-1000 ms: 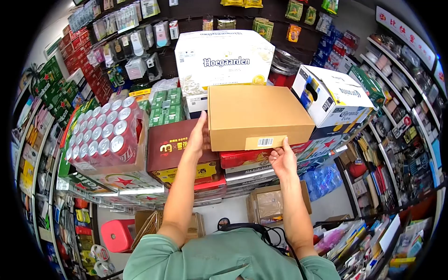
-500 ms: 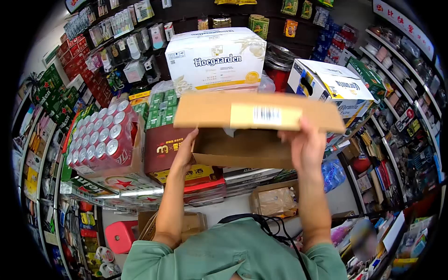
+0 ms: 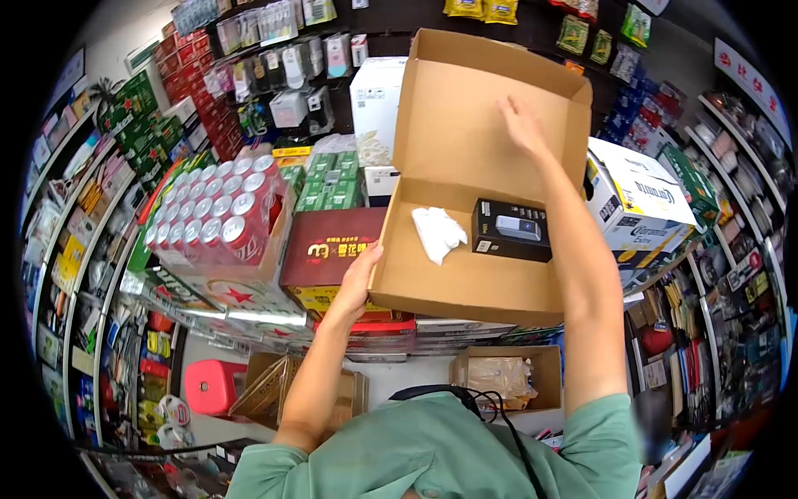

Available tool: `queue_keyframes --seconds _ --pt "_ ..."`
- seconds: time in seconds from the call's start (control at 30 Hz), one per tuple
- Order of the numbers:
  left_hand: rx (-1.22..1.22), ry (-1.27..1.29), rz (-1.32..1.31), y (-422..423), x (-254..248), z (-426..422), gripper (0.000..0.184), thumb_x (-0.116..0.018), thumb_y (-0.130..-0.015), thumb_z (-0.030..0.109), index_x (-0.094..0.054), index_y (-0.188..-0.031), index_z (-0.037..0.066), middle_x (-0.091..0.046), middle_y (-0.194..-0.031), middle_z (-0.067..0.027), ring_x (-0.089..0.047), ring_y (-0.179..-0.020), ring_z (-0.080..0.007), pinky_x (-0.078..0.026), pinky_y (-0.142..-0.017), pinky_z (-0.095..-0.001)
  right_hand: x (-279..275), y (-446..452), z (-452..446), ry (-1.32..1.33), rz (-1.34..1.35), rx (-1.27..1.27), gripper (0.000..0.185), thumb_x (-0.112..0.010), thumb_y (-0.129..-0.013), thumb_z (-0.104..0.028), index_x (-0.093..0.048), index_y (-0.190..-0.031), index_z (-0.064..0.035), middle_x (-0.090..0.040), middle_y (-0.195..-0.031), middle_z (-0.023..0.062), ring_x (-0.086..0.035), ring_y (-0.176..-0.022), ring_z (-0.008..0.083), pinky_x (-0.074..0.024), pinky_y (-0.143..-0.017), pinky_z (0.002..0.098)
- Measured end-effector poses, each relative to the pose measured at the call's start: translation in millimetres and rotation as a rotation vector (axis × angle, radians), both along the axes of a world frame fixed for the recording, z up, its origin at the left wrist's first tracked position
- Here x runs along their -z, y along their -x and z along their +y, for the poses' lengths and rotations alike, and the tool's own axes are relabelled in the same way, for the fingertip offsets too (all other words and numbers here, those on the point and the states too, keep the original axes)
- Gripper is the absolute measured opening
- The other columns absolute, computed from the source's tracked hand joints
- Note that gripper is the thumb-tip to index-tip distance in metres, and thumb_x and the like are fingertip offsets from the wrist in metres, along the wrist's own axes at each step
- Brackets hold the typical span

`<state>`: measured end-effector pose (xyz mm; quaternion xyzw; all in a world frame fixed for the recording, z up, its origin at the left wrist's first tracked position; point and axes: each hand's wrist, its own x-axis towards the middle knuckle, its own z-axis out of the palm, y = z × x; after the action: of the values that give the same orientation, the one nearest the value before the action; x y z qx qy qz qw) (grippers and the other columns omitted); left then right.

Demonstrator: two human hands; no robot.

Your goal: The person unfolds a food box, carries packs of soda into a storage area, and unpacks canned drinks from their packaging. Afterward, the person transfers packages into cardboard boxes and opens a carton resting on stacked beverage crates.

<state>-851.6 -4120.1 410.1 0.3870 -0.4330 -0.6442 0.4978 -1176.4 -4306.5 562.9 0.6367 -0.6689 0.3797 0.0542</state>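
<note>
A brown cardboard box point(image 3: 474, 291) with its hinged lid point(image 3: 465, 100) raised rests on the stacked goods in front of me. My left hand point(image 3: 359, 279) grips the box's left wall near the front corner. Against the inner face of the lid lies my right hand point(image 3: 522, 126), fingers stretched out, holding nothing. Inside the box are a crumpled white tissue point(image 3: 436, 234) on the left and a small black carton point(image 3: 510, 229) with a picture of a grey device on the right. My right forearm partly covers the box's right side.
Shrink-wrapped red cans point(image 3: 208, 208) and a maroon carton point(image 3: 328, 245) stand on the left. Behind the lid is a white beer carton point(image 3: 378, 108); a Corona carton point(image 3: 640, 195) is on the right. A red stool point(image 3: 212, 385) and an open floor carton point(image 3: 507, 374) are below.
The lid has swung up and back, exposing the tissue and black carton. My right hand has moved from the lid's front edge up to its inner face. The view has shifted left.
</note>
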Motion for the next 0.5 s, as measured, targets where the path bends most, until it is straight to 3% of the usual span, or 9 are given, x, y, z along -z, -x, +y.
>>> queue_keyframes --seconds 0.07,0.1,0.13,0.27,0.33,0.4,0.43,0.47,0.5 --pt "-0.055 -0.068 0.019 9 8 -6 0.058 -0.052 -0.091 0.040 -0.047 -0.130 -0.002 -0.049 -0.130 -0.0139 -0.047 -0.117 -0.0198 -0.035 -0.099 -0.0301 -16 -4 12 0.159 -0.324 -0.270 0.064 -0.045 -0.092 -0.047 -0.045 -0.132 0.0028 -0.048 -0.133 0.0222 -0.044 -0.126 0.0318 -0.0331 -0.105 0.0377" --pt "-0.059 -0.091 0.052 15 8 -8 0.058 -0.053 -0.090 0.042 -0.050 -0.126 -0.003 -0.050 -0.127 -0.0140 -0.048 -0.114 -0.0200 -0.035 -0.099 -0.0305 -24 -5 20 0.221 -0.338 -0.285 0.059 -0.051 -0.090 -0.043 -0.050 -0.126 0.0038 -0.055 -0.126 0.0204 -0.052 -0.118 0.0299 -0.0383 -0.100 0.0360" --pt "-0.069 -0.100 0.055 19 6 -9 0.058 -0.053 -0.090 0.042 -0.050 -0.126 -0.003 -0.050 -0.127 -0.0140 -0.048 -0.114 -0.0200 -0.035 -0.099 -0.0305 -34 -7 33 0.210 -0.337 -0.295 0.059 -0.051 -0.090 -0.043 -0.050 -0.126 0.0038 -0.055 -0.126 0.0204 -0.052 -0.118 0.0299 -0.0383 -0.100 0.0360" --pt "-0.054 -0.010 -0.097 24 -3 -9 0.058 -0.048 -0.092 0.045 -0.050 -0.125 -0.003 -0.053 -0.125 -0.0140 -0.048 -0.115 -0.0198 -0.034 -0.100 -0.0302 -59 -3 102 0.222 -0.331 -0.532 0.036 -0.056 -0.091 -0.025 -0.062 -0.108 0.0052 -0.067 -0.101 0.0138 -0.063 -0.095 0.0174 -0.0466 -0.085 0.0260" --pt "0.024 -0.009 -0.047 25 -18 -3 0.061 -0.044 -0.094 0.049 -0.051 -0.125 -0.003 -0.054 -0.125 -0.0129 -0.047 -0.116 -0.0192 -0.033 -0.100 -0.0284 -81 -15 166 0.321 -0.327 -0.584 0.029 -0.053 -0.093 -0.018 -0.062 -0.110 0.0027 -0.064 -0.109 0.0127 -0.062 -0.098 0.0169 -0.0452 -0.091 0.0302" --pt "0.067 0.005 -0.130 15 -10 -7 0.067 -0.039 -0.094 0.055 -0.047 -0.130 0.000 -0.053 -0.127 -0.0128 -0.049 -0.115 -0.0214 -0.036 -0.098 -0.0339 -99 -22 223 0.527 -0.339 -0.780 0.029 -0.047 -0.095 -0.015 -0.061 -0.111 0.0044 -0.064 -0.109 0.0158 -0.062 -0.100 0.0218 -0.0458 -0.093 0.0346" --pt "0.005 -0.108 -0.149 14 -22 0 0.070 -0.038 -0.093 0.058 -0.045 -0.132 0.001 -0.053 -0.127 -0.0137 -0.051 -0.112 -0.0229 -0.039 -0.095 -0.0369 -112 -24 249 0.605 -0.373 -0.918 0.028 -0.053 -0.092 -0.015 -0.061 -0.110 0.0050 -0.065 -0.104 0.0179 -0.063 -0.096 0.0243 -0.0505 -0.088 0.0366" --pt "-0.047 -0.218 -0.174 13 -28 3 0.072 -0.036 -0.092 0.060 -0.042 -0.134 0.002 -0.053 -0.127 -0.0147 -0.053 -0.109 -0.0243 -0.041 -0.092 -0.0399 -123 -11 272 0.545 -0.248 -0.928 0.048 -0.047 -0.090 -0.031 -0.051 -0.121 0.0054 -0.055 -0.118 0.0217 -0.056 -0.107 0.0304 -0.0425 -0.096 0.0402" --pt "-0.072 -0.128 -0.158 7 -15 -1 0.076 -0.034 -0.091 0.064 -0.038 -0.137 0.003 -0.053 -0.126 -0.0175 -0.056 -0.104 -0.0260 -0.045 -0.085 -0.0420 -135 2 294 0.490 -0.121 -0.939 0.069 -0.041 -0.089 -0.048 -0.041 -0.131 0.0058 -0.045 -0.132 0.0255 -0.049 -0.118 0.0365 -0.0344 -0.104 0.0437"
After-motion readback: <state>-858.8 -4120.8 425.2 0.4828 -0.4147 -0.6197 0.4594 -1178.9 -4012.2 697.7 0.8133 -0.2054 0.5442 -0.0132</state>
